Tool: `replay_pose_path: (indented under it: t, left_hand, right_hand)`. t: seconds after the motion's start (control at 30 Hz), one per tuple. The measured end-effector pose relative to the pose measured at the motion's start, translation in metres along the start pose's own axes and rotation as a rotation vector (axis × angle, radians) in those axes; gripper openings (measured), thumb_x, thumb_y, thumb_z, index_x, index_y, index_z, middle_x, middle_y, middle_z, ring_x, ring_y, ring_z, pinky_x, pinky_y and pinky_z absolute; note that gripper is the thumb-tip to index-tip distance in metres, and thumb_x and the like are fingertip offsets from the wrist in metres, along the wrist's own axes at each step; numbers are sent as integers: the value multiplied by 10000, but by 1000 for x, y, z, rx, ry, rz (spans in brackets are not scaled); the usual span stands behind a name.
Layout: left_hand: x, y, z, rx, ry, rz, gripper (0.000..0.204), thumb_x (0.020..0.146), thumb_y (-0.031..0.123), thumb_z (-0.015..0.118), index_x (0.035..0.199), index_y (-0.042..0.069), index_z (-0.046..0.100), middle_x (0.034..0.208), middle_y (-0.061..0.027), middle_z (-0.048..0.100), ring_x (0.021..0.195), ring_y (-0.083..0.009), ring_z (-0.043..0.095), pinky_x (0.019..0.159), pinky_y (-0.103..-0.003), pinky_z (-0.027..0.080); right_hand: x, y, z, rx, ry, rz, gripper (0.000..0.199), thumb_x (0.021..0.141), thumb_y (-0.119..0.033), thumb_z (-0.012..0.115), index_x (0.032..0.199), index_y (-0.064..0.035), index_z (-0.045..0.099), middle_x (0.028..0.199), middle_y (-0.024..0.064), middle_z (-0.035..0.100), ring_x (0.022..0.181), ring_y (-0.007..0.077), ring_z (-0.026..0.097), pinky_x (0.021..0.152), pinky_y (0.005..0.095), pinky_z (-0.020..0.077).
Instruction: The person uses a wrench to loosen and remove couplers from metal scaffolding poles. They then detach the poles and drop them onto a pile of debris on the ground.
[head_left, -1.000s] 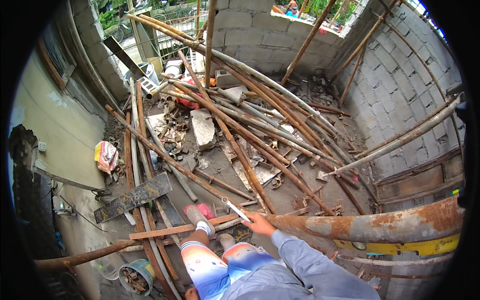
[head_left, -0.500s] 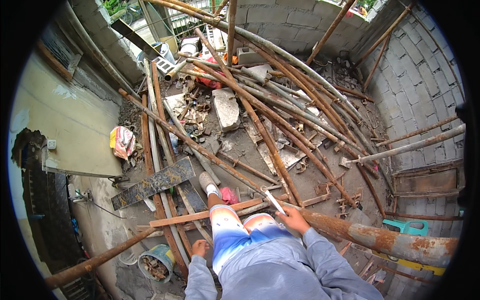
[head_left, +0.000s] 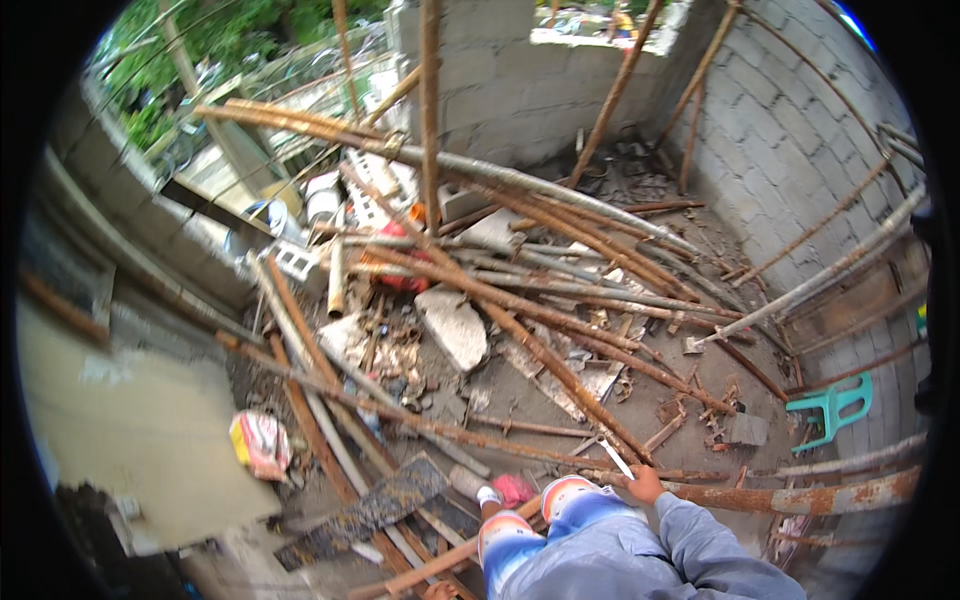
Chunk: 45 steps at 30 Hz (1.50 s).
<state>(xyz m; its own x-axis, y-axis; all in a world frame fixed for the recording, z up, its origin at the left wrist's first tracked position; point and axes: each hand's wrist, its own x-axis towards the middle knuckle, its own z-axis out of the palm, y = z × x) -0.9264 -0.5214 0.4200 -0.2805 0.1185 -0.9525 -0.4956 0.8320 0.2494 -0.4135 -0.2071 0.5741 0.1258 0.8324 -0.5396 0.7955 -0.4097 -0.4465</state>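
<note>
My right hand (head_left: pixel 647 485) is closed around the lower end of a pale metal wrench (head_left: pixel 618 460), whose head points up and left. That head is close to a rusty pipe (head_left: pixel 560 372) slanting across the pile, and I cannot tell if they touch. Only the top of my left hand (head_left: pixel 438 592) shows at the lower edge, beside a reddish wooden strip (head_left: pixel 425 570); its fingers are mostly cut off and blurred. My knees are bent near the dark speckled board (head_left: pixel 375 510) and a pink plastic bag (head_left: pixel 513 489).
Many rusty and grey pipes (head_left: pixel 600 300) lie crossed over rubble. A concrete slab (head_left: pixel 452 328) sits amid them. A torn sack (head_left: pixel 262 446) lies left, a green plastic stool (head_left: pixel 832 408) right. One thick rusty pipe (head_left: pixel 800 497) runs past my right arm. Block walls (head_left: pixel 790 160) stand behind.
My view has tilted up and swung, showing more of the yard beyond the wall. My right hand still holds the wrench. My left hand has dropped mostly out of the lower edge.
</note>
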Motion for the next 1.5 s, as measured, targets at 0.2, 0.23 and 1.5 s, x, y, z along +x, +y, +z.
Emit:
replay_pose_path:
  t: [0.2, 0.23, 1.5]
  left_hand:
    - [96, 169, -79, 209, 47, 297, 242, 1010, 238, 504, 1002, 39, 641, 756, -126, 666, 613, -244, 666, 461, -380, 530]
    - [104, 204, -83, 220, 62, 314, 244, 1009, 238, 506, 987, 35, 639, 745, -128, 660, 600, -237, 658, 468, -372, 530]
    - [-250, 1152, 607, 12, -541, 1794, 396, 764, 88, 774, 1105, -10, 598, 966, -182, 687, 884, -309, 699, 808, -363, 530]
  right_hand:
    - [3, -57, -7, 163, 206, -25, 241, 876, -215, 702, 896, 25, 695, 791, 177, 691, 716, 290, 676, 663, 437, 506]
    - [4, -54, -6, 125, 207, -22, 248, 870, -236, 706, 913, 8, 705, 811, 188, 694, 745, 321, 681, 684, 443, 513]
    - [399, -266, -143, -80, -290, 274, 425, 907, -459, 609, 1196, -160, 699, 967, 215, 710, 944, 394, 678, 850, 434, 511]
